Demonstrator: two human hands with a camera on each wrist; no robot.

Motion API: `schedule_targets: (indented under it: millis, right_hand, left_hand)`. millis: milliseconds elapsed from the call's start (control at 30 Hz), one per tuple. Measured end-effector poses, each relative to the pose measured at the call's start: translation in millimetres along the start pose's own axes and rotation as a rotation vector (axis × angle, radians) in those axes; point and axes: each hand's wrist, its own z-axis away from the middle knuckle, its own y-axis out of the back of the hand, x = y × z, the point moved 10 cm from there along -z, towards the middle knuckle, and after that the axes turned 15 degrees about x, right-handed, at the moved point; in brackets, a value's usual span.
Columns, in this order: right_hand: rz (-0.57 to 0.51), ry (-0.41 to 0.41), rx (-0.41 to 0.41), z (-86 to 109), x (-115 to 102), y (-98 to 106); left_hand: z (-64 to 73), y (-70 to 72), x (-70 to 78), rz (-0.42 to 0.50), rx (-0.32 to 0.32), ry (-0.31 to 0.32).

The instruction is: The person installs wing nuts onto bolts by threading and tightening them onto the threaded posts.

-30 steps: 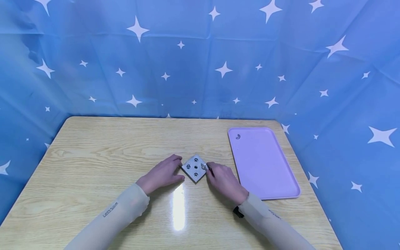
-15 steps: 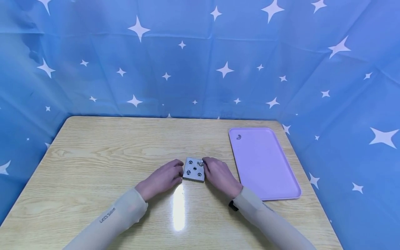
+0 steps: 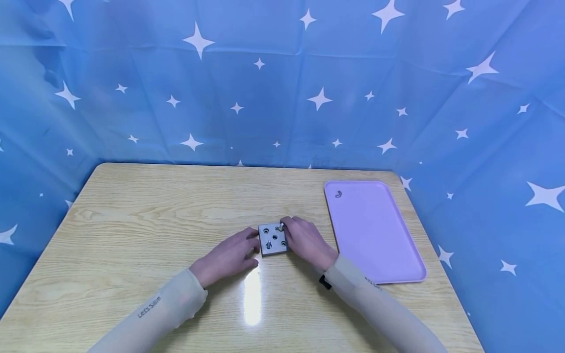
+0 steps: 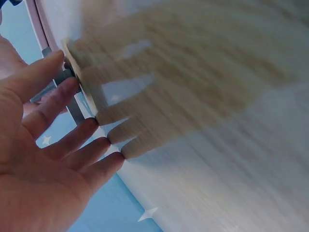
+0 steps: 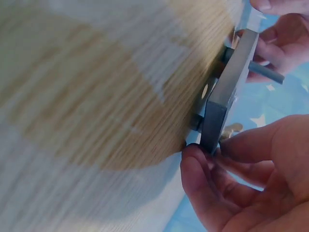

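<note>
A square metal plate (image 3: pixel 273 239) with several holes sits mid-table in the head view. One bare bolt (image 5: pixel 266 72) stands up from it; a second, by my right hand, carries a small brassy wing nut (image 5: pixel 232 130). Bolt heads (image 5: pixel 196 122) show under the plate, between it and the tabletop. My right hand (image 3: pixel 304 241) grips the plate's right edge, thumb and fingers around the near corner in the right wrist view. My left hand (image 3: pixel 231 256) lies by the left edge, fingers loosely extended, fingertips (image 4: pixel 120 155) down at the tabletop.
A lilac tray (image 3: pixel 375 235) stands on the right of the wooden table (image 3: pixel 176 201), with a small dark curved piece (image 3: pixel 338 194) in its far left corner. A blue star-patterned curtain (image 3: pixel 265 83) hangs behind the table and along its sides.
The plate has turned counterclockwise from a diamond position to nearly square with the table. My right hand has moved up and left with it; the left hand's fingers have spread slightly.
</note>
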Motion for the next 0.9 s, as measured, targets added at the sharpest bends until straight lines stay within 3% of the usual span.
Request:
schedule_targets:
  millis: [133,233,433,767,900]
  right_hand:
    - [-0.01,0.007,-0.006,-2.3,-1,1]
    - [-0.018,0.008,-0.007,-3.4,0,1]
    - [-0.042,0.019,-0.006,-4.9,0,0]
    - [-0.039,-0.065,-0.064,4.2,11,4]
    - [-0.004,-0.059,-0.05,13.2,13,11]
  left_hand:
    - [-3.4,3.8,-12.5,0.0,0.049,0.13]
    - [-8.8,2.2,-17.6,-0.041,0.052,0.178]
    - [-18.6,-7.1,-21.0,-0.141,-0.018,0.191]
    - [-23.1,-10.5,-21.9,-0.18,-0.007,0.167]
    - [-22.4,-11.9,-24.1,-0.189,-0.004,0.169]
